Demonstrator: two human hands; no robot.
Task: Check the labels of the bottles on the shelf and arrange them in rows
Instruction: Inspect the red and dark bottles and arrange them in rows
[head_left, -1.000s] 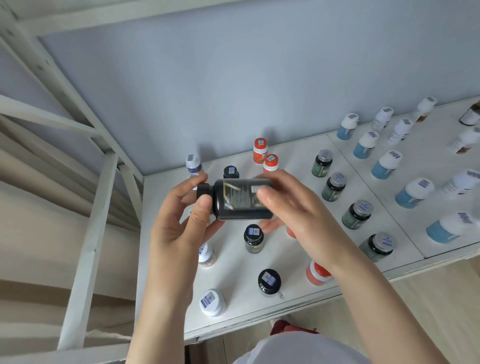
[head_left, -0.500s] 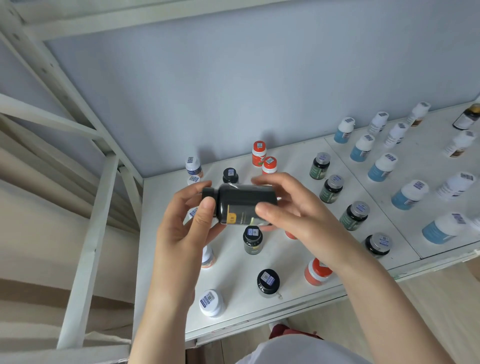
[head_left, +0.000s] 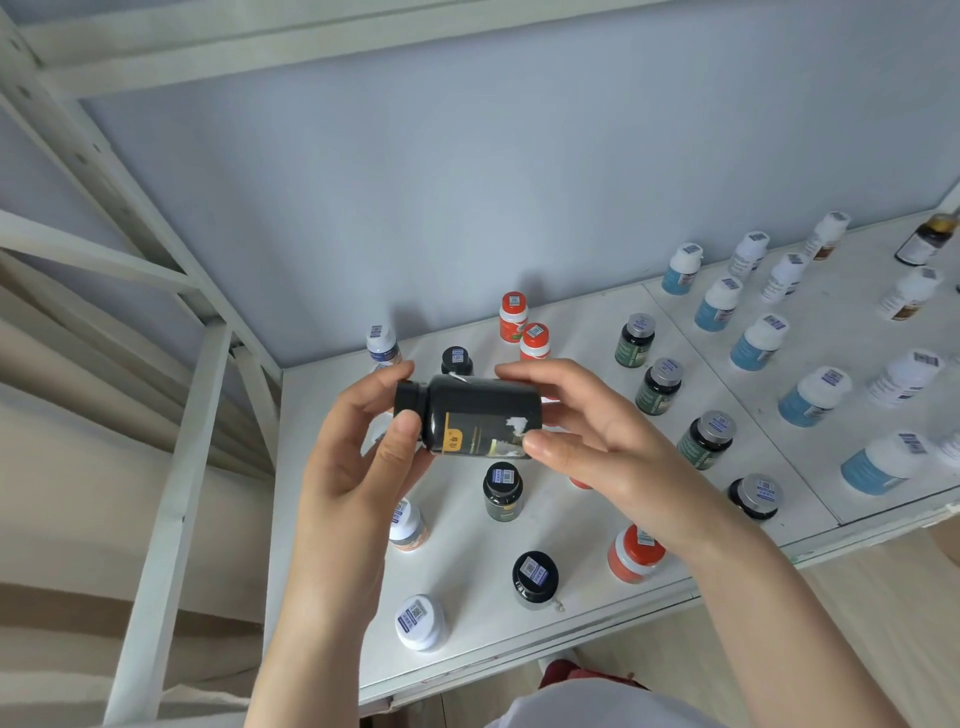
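Both hands hold a black bottle (head_left: 475, 418) sideways above the shelf (head_left: 582, 322): the left hand (head_left: 358, 457) pinches its cap end, the right hand (head_left: 587, 431) grips its base, label facing up. Beneath them stand dark-capped bottles (head_left: 502, 491); right of the right hand, blue bottles (head_left: 813, 397) in rows.

The white shelf (head_left: 582, 509) is covered by upright bottles: black ones (head_left: 535, 579), orange ones (head_left: 631, 553), and blue ones (head_left: 813, 397) further right.
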